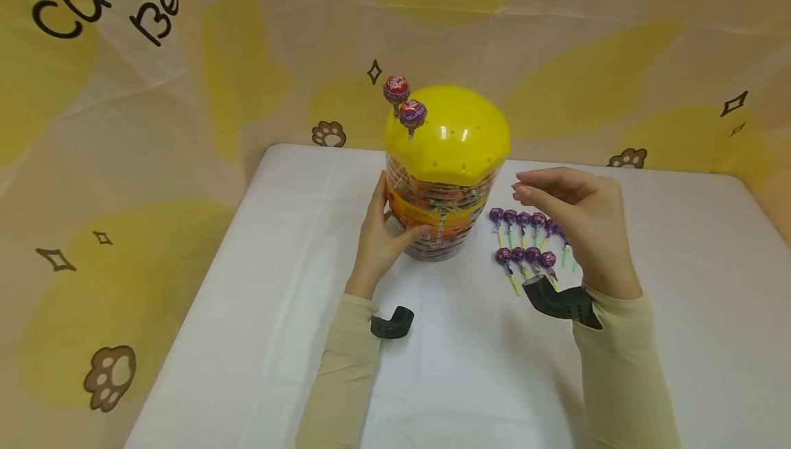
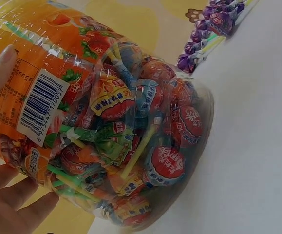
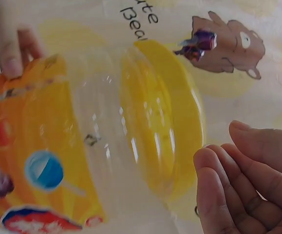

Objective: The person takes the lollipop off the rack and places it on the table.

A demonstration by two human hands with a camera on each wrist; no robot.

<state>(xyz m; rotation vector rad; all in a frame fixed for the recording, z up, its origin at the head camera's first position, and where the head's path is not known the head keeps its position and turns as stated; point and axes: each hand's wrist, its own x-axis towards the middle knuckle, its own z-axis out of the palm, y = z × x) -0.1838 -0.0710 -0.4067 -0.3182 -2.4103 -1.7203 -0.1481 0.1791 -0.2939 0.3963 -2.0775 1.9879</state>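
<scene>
A clear plastic jar [image 1: 413, 213] with an orange label and a yellow lid [image 1: 463, 123] stands on the table. Two red-and-purple wrapped lollipops [image 1: 413, 114] stick up from the lid's left side. My left hand [image 1: 377, 239] grips the jar around its left side, thumb on the front. Through the wall in the left wrist view, wrapped lollipops [image 2: 150, 122] in several colours fill the base. To the right of the lid, my right hand [image 1: 575, 219] is held up with nothing in it, its fingers loosely bent and the thumb apart from them in the right wrist view.
Purple-wrapped lollipops [image 1: 524, 220] lie in two rows on the white table [image 1: 296, 284], right of the jar and partly hidden by the right hand. A printed cloth [image 1: 247, 78] hangs behind the table and at its sides. Each wrist wears a black camera mount [image 1: 391, 325].
</scene>
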